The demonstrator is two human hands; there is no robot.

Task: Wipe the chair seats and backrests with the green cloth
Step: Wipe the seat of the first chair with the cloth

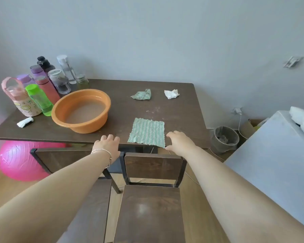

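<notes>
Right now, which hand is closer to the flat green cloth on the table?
Right. The right hand is at the right edge of the flat green cloth, fingers about touching it. The left hand rests on the table, left of the cloth, apart.

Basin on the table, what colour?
Orange basin; the head view shows it best, left of the flat green cloth.
</notes>
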